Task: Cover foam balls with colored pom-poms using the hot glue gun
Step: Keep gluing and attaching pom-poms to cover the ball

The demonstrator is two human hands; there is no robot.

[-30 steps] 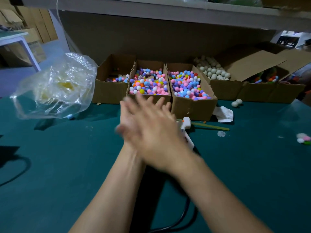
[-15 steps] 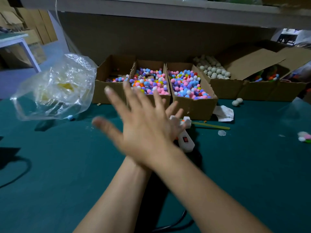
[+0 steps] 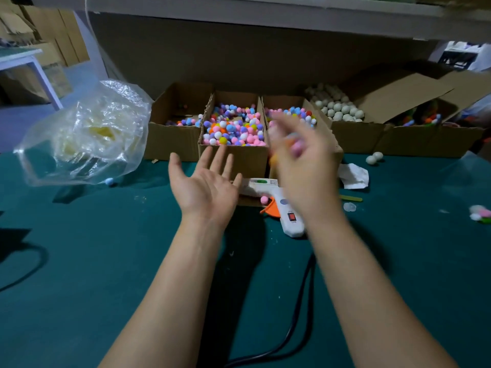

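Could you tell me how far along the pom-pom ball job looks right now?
Done: nothing clearly finished; a small pom-pom cluster lies far right on the table. In hand: the left hand is open and empty; the blurred right hand seems to carry something pink and orange. The glue gun lies set down. Left: a box of bare foam balls.

We hold our left hand (image 3: 204, 187) palm up, fingers straight and spread. Our right hand (image 3: 303, 166) hangs higher beside it, too blurred to read its fingers.
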